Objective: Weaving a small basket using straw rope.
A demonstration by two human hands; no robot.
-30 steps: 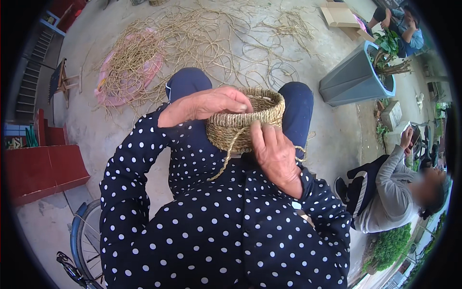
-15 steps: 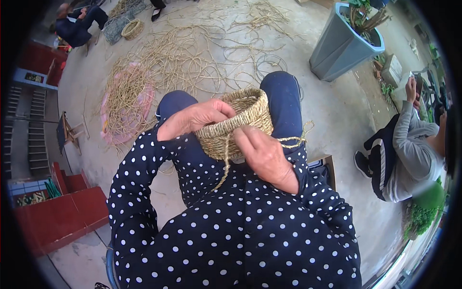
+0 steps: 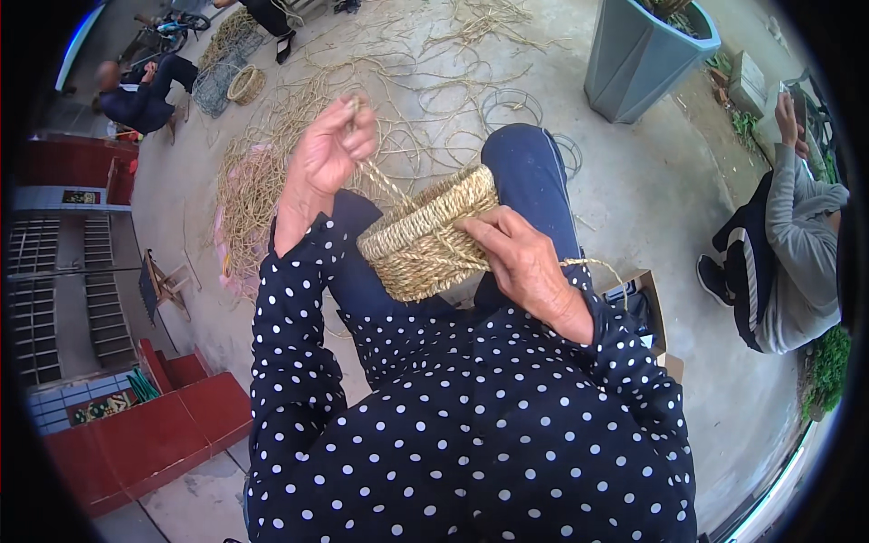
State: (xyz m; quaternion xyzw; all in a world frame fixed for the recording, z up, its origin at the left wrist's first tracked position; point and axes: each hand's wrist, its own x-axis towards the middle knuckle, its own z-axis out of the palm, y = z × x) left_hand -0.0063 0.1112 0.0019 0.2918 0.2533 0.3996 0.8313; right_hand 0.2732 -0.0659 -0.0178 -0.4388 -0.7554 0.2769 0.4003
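A small round basket (image 3: pixel 421 242) of woven straw rope rests tilted between my knees. My right hand (image 3: pixel 525 262) grips its near right wall, thumb and fingers closed on the side below the rim. Raised to the left above the basket, my left hand (image 3: pixel 330 149) pinches a strand of straw rope (image 3: pixel 385 181), which runs taut from the fingers down to the basket's rim. Another loose rope end (image 3: pixel 597 264) sticks out to the right from beneath my right hand. The basket's inside is only partly visible.
Coils of straw rope (image 3: pixel 262 181) spread over the concrete floor ahead, partly on pink cloth. A tall grey-blue planter (image 3: pixel 629 68) stands front right. A person in grey (image 3: pixel 797 262) sits at right, another in dark clothes (image 3: pixel 140 104) far left. An open carton (image 3: pixel 647 308) lies beside my right leg.
My left hand has come out of the basket and lifted up and left, drawing a rope strand taut. The strand that hung down the basket's front no longer hangs there.
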